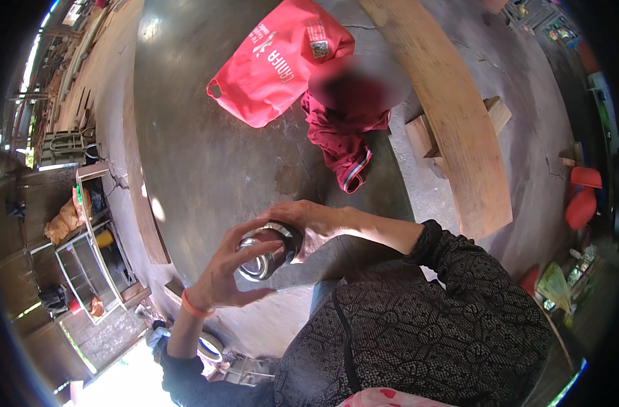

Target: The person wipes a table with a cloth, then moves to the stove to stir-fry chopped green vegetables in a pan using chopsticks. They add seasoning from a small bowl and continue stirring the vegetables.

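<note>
A shiny, round metal container (258,268) with a dark band near one end is between my two hands, above the near edge of the dark grey table (214,163). My left hand (223,270), with an orange band at the wrist, curves round the container's near left side, its fingers lying across the metal. From the far right side my right hand (312,227) wraps the darker end. Fingers hide much of the container, so its exact kind cannot be made out.
Farther up the table lie a red printed bag (262,74) and a crumpled maroon garment (336,146), partly under a blurred patch. Wooden benches flank the table, one on the right (458,115) and one on the left (143,203). Red plastic items (583,197) are at the far right.
</note>
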`<state>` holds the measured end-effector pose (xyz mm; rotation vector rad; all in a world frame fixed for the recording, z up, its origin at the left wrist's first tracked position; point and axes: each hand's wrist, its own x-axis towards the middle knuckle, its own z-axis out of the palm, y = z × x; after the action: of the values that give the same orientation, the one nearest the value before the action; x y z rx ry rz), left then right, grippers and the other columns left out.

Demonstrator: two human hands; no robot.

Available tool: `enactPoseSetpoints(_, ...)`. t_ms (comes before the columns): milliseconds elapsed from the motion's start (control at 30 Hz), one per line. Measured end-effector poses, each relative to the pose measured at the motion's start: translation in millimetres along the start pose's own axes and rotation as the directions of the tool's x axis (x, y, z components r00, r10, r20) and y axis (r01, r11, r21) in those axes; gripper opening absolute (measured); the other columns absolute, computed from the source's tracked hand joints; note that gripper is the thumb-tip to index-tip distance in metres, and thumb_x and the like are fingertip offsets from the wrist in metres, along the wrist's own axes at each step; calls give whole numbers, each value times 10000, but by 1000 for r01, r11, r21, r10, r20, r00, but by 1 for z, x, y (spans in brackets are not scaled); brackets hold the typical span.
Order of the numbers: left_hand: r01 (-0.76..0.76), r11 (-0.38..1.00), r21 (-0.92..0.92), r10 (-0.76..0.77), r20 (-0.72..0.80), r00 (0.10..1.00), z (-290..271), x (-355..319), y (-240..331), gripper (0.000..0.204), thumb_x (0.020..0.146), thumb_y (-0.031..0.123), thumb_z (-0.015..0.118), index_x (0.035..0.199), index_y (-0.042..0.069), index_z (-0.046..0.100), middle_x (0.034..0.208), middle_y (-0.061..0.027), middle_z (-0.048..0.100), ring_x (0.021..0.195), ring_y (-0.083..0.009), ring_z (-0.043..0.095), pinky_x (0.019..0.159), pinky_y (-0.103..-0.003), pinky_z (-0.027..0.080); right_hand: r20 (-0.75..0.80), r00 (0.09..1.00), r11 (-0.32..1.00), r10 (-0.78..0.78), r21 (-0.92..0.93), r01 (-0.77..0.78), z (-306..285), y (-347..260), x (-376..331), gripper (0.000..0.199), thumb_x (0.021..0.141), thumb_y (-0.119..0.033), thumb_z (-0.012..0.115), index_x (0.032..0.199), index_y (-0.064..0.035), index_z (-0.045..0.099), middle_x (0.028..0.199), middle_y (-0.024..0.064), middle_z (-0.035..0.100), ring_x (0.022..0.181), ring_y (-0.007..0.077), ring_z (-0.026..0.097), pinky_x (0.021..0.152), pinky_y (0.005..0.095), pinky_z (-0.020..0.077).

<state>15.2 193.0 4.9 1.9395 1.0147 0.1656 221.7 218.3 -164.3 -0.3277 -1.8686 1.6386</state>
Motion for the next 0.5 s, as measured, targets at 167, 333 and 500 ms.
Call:
enactPoseSetpoints(167, 52, 995, 86, -25, -282, 959, 14, 8, -8, 748, 533, 293, 975, 1197, 77, 708, 1126, -123, 589, 1054, -268, 613, 891, -387, 524, -31, 999, 999, -37, -38, 36, -13, 13, 4, 920, 504, -154, 881, 1331, -88, 483, 1210, 148, 597, 1146, 364, 585, 1004, 446, 480)
enactPoseSetpoints(333, 37, 941, -337, -114, -210, 971, -4, 15, -37, 753, 567, 322, 960, 1211, 50, 682, 1189, -161, 623, 1107, -307, 618, 906, -404, 517, -22, 999, 999, -32, -26, 31, -15, 23, 10, 921, 509, -170, 880, 1332, -85, 475, 1223, 155, 588, 1160, 381, 572, 1009, 454, 477)
enactPoseSetpoints(500, 184, 962, 203, -114, -314, 943, -33, 74, -126, 614, 764, 208, 813, 1335, 119, 608, 1321, -164, 597, 1243, -343, 558, 1030, -458, 454, -125, 991, 995, -38, -95, 26, -12, 5, 9, 840, 584, -175, 852, 1325, -72, 469, 1188, 162, 582, 1099, 395, 582, 968, 466, 494)
